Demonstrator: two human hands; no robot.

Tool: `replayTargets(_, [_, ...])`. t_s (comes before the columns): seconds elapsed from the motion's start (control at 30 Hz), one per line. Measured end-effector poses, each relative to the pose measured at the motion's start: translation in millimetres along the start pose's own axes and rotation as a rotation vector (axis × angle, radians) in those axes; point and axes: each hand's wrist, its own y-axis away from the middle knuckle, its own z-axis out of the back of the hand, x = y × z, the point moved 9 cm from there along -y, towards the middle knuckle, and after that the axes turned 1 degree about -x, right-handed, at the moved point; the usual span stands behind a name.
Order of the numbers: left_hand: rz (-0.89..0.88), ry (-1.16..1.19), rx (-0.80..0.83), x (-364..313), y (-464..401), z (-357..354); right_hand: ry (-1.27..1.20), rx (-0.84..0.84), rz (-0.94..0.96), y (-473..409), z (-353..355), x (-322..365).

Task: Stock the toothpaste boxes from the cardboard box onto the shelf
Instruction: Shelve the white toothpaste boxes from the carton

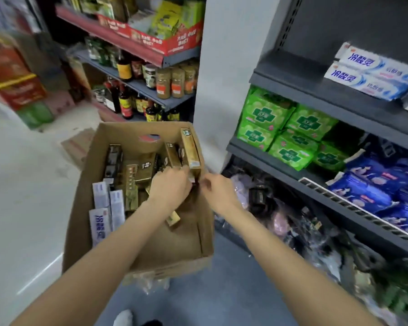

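Left hand (171,184) is reaching into cardboard box (104,208), fingers curling on gold toothpaste boxes (191,149) at box's 1 o'clock; right hand (218,188) is pinching nearby, contents unclear. Lift upright, clear wall, toward shelf (316,90) at 2 o'clock.

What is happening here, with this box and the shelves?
A person is restocking a shop shelf. Both hands reach into the cardboard box on the floor: the left hand is down among the gold toothpaste boxes, and the right hand is at the box's right wall beside an upright gold box. Two white toothpaste boxes already lie on the upper grey shelf.
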Motion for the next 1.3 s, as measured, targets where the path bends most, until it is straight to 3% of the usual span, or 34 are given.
replayTargets(0.23, [0.053, -0.102, 0.398, 147.8, 19.6, -64.0, -0.084, 0.2, -0.157, -21.9, -128.8, 50.4])
replayTargets(0.43, [-0.008, -0.18, 0.549, 211.1, 31.3, -98.0, -0.219, 0.29, -0.399, -29.2, -227.0, 62.8])
replayTargets(0.6, [-0.084, -0.204, 0.582, 212.7, 29.0, -107.2, -0.348, 0.436, -0.586, -28.4, -291.2, 63.2])
replayTargets(0.9, [-0.181, -0.356, 0.546, 211.7, 14.5, -101.0, -0.647, 0.496, -0.735, -21.3, -296.3, 61.8])
replayTargets(1.13, [-0.17, -0.311, 0.631, 219.1, 10.3, -98.8, -0.687, 0.646, -0.661, -8.1, -289.7, 66.3])
replayTargets(1.3, [-0.216, -0.19, 0.717, 215.1, 17.2, -101.9, -0.659, 0.435, -0.644, -11.1, -266.1, 52.9])
